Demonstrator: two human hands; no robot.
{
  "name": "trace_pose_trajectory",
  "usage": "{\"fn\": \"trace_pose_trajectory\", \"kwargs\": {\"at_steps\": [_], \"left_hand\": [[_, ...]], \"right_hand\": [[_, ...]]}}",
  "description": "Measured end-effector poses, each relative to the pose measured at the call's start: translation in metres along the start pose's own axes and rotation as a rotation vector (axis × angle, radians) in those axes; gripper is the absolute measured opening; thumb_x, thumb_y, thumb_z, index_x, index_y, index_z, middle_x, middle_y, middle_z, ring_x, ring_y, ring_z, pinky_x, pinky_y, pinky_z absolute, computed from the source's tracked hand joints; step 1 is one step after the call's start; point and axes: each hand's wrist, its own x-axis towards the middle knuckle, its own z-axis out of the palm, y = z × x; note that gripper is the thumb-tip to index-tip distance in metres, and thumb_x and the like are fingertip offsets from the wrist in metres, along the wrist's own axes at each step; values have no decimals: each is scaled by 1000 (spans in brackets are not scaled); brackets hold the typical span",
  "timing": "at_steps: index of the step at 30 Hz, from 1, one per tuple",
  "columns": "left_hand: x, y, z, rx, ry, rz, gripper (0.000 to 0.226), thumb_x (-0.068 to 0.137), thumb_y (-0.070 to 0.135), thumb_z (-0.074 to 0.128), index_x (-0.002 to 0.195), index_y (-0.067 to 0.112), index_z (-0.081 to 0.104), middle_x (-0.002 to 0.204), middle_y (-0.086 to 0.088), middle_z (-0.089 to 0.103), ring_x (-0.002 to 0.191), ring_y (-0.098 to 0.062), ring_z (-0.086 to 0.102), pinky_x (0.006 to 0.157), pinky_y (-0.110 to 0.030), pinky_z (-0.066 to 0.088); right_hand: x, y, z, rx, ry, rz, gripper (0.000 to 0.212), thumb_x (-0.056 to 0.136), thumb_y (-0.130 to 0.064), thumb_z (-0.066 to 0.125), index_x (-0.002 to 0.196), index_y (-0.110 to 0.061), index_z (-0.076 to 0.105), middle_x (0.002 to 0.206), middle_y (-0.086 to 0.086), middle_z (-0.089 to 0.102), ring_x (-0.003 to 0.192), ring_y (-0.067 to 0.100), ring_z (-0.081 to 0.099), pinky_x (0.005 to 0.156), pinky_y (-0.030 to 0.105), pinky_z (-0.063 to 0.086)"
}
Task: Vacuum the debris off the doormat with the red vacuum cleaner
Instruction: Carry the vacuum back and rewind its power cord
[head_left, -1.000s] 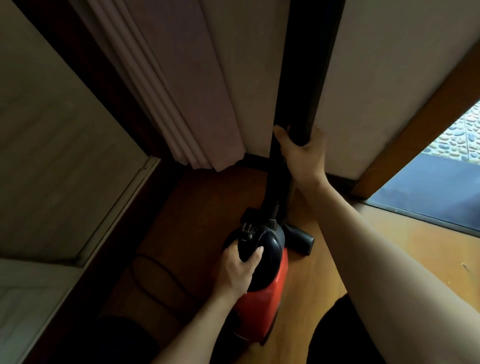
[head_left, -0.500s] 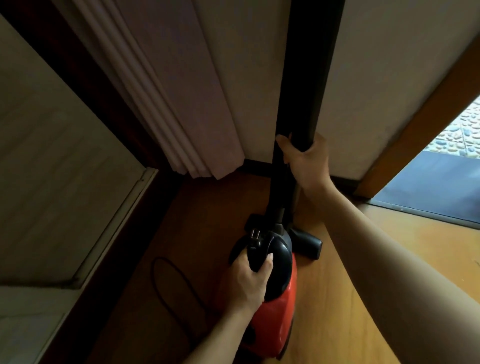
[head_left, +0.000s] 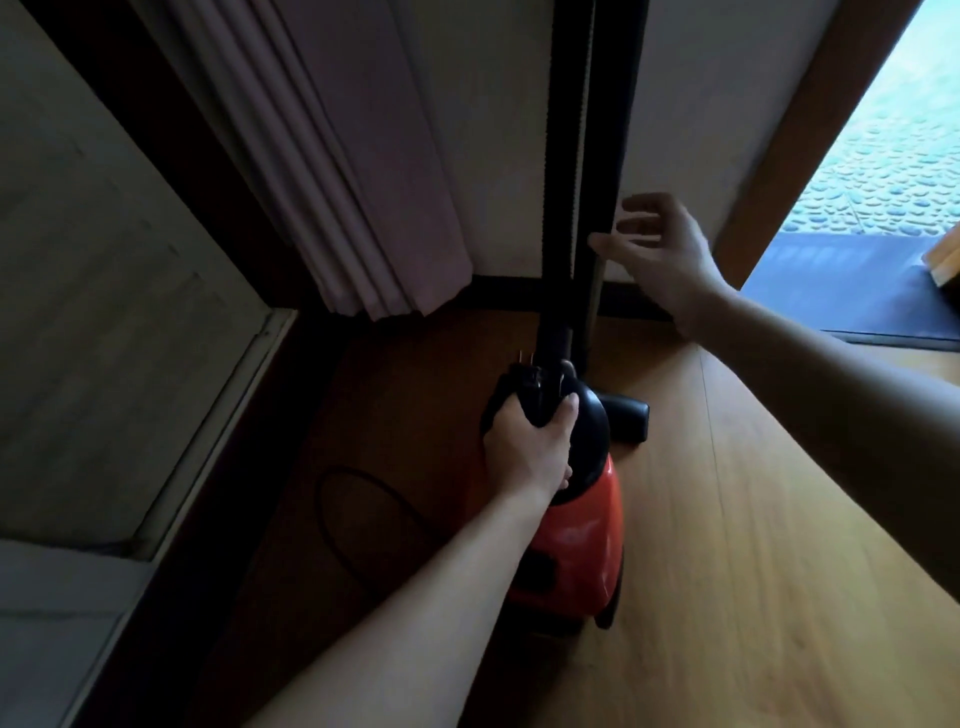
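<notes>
The red vacuum cleaner (head_left: 576, 540) stands on the wooden floor near the wall corner, with a black top. My left hand (head_left: 524, 447) grips the black handle and plug on top of it. The black hose and tube (head_left: 592, 156) rise upright against the wall. My right hand (head_left: 660, 254) hovers just right of the tube with fingers spread, holding nothing. The dark doormat (head_left: 841, 291) lies in the doorway at the right. A black nozzle (head_left: 626, 415) lies on the floor beside the vacuum.
A folded pale curtain (head_left: 332, 156) hangs at the left of the tube. A black cord (head_left: 337, 519) loops on the floor left of the vacuum. A wooden door frame (head_left: 810, 130) borders the doorway; pebbled ground lies outside. A yellow-brown object (head_left: 943, 260) sits on the mat's right edge.
My right hand has let go of the upright tube and opened beside it. My left hand keeps its grip on the vacuum's top. The view has shifted slightly.
</notes>
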Motion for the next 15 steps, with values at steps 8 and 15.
{"fn": "trace_pose_trajectory", "kwargs": {"at_steps": [8, 15], "left_hand": [[11, -8, -50, 100, -143, 138, 33, 102, 36, 49, 94, 9, 65, 82, -1, 68, 69, -15, 64, 59, -27, 52], [27, -57, -103, 416, -98, 229, 29, 104, 27, 45, 85, 13, 62, 67, 1, 62, 52, -15, 55, 54, -28, 42]], "right_hand": [[-113, 45, -10, -28, -23, 68, 49, 87, -29, 79, 130, -17, 58, 120, 6, 66, 103, 6, 66, 73, 12, 53], [-191, 38, 1, -258, -151, -48, 44, 89, -34, 76, 127, -25, 57, 124, 0, 64, 111, 11, 64, 91, 22, 53]]}}
